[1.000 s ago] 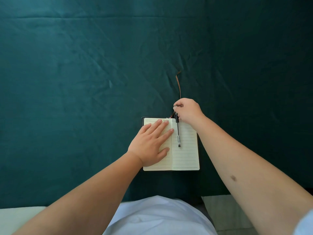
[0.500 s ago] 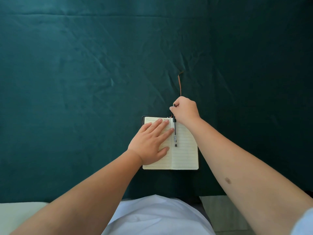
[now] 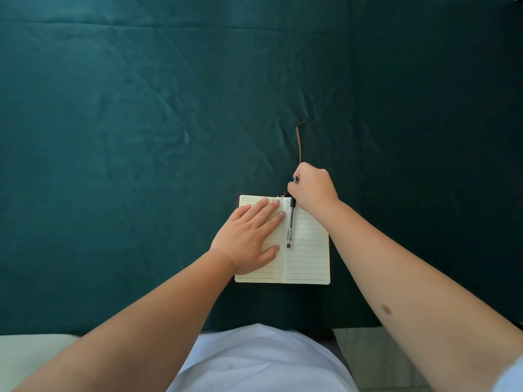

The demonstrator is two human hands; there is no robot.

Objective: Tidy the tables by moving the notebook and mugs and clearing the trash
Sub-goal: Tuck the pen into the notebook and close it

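The right hand (image 3: 312,188) is curled into a fist, its fingers closed on the top end of a black pen (image 3: 290,224), at the 12 o'clock edge of the open notebook (image 3: 307,250). The pen runs from the fist toward 6 o'clock along the inner side of the right page, just beside the fold. The left hand (image 3: 249,240) lies flat on the left page, fingers straight and slightly spread, tips pointing toward 1 o'clock and stopping just short of the pen; the thumb rests near the fold. The notebook lies open on a dark green cloth (image 3: 113,137) that covers the table, near its 6 o'clock edge. A brown ribbon (image 3: 298,142) lies on the cloth from behind the right fist toward 12 o'clock, its far end bent.
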